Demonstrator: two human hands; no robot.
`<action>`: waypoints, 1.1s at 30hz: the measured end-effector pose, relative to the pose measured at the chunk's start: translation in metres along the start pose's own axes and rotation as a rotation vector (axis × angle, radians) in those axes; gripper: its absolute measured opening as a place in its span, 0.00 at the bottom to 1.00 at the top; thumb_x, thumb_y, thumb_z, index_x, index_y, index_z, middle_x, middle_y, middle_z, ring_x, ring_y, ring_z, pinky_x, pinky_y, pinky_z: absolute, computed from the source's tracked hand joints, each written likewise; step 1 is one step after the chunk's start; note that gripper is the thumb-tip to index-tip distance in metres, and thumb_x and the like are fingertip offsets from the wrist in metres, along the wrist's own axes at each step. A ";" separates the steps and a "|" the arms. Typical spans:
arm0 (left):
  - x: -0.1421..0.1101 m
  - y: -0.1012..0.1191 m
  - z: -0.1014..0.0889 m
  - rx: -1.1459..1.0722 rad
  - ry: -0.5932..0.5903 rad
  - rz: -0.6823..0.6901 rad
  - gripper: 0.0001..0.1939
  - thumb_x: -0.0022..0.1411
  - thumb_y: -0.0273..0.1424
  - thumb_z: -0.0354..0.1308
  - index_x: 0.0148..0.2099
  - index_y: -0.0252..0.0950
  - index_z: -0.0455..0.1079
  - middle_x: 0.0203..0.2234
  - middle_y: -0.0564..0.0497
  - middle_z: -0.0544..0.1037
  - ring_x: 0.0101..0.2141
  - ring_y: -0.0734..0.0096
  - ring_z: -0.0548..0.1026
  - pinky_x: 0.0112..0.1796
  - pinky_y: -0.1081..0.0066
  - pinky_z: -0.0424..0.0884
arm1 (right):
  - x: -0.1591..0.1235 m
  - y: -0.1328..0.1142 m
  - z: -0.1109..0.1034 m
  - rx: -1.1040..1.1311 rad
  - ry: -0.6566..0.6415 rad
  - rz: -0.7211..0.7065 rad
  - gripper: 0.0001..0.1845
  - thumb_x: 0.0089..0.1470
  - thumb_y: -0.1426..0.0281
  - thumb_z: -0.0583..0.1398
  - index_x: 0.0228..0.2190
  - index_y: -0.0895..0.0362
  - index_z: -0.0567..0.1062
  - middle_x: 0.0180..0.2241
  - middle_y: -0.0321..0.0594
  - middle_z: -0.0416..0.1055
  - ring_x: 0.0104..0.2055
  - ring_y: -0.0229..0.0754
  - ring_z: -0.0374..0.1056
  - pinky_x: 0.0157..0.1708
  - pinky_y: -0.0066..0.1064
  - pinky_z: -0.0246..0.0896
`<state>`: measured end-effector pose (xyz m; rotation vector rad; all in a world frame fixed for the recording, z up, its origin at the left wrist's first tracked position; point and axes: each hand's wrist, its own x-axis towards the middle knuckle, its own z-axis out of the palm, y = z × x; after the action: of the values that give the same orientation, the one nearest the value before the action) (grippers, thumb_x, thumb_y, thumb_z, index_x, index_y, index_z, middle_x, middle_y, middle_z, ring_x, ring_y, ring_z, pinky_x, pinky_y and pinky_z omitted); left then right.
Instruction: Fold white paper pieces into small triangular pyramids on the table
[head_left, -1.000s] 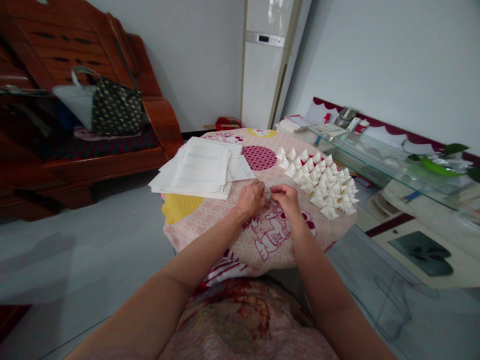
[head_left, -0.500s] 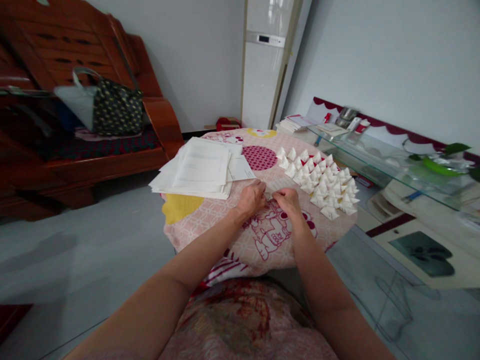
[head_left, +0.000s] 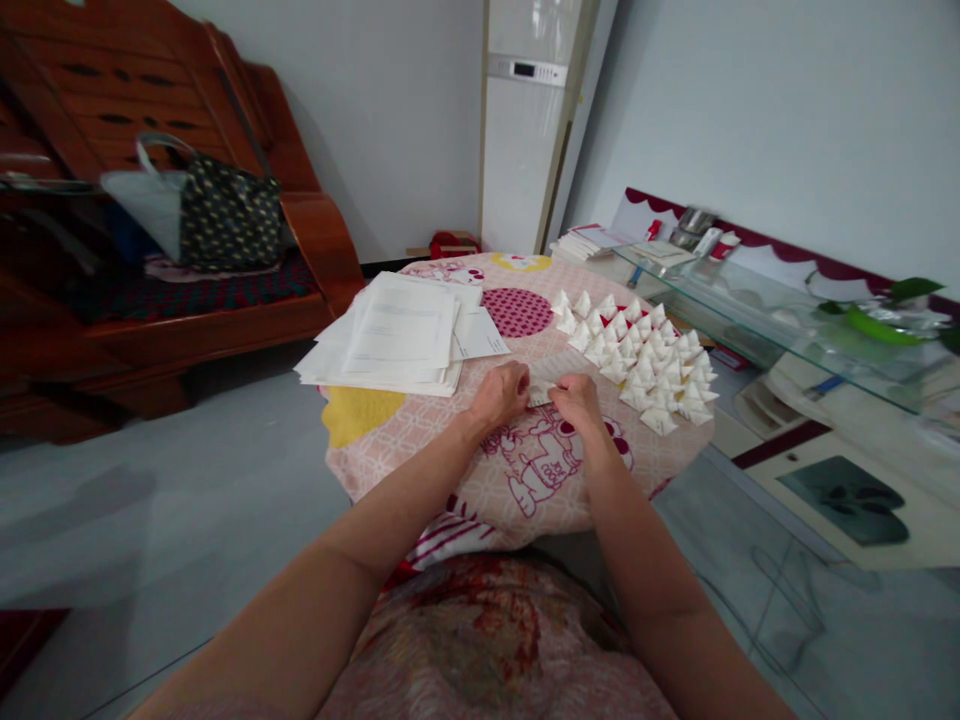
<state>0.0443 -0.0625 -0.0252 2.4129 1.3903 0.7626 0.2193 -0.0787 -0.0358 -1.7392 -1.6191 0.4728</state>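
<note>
A small piece of white paper (head_left: 541, 388) lies on the round table between my hands. My left hand (head_left: 501, 394) pinches its left side with curled fingers. On the other side my right hand (head_left: 576, 398) grips the paper's right edge between thumb and fingers. Its near edge looks folded, though the fingers hide part of it. To the right stand several rows of small pointed folded-paper shapes (head_left: 637, 350). A loose stack of white paper sheets (head_left: 401, 335), some with faint print, lies to the left of my hands.
A patterned pink cloth (head_left: 450, 450) covers the table. Beyond its right side runs a glass-topped cabinet (head_left: 765, 310) with cups, papers and a green dish. At left is a wooden bench (head_left: 247, 330) carrying bags (head_left: 225, 215). A tall white air conditioner (head_left: 517, 150) stands behind.
Both hands stay on the paper and have moved slightly apart. More of the paper's folded near edge shows between them now. The camera view has shifted a little.
</note>
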 end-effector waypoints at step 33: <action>0.011 -0.049 -0.006 -0.622 0.304 -0.393 0.13 0.62 0.37 0.51 0.38 0.34 0.71 0.29 0.48 0.78 0.30 0.69 0.76 0.31 0.71 0.72 | 0.001 0.002 -0.001 0.229 -0.048 -0.279 0.09 0.41 0.75 0.61 0.28 0.56 0.80 0.36 0.41 0.77 0.39 0.43 0.72 0.40 0.33 0.66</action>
<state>0.0100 -0.0282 -0.0397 1.5448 1.3957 1.2565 0.2211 -0.0784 -0.0361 -1.3200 -1.7348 0.5427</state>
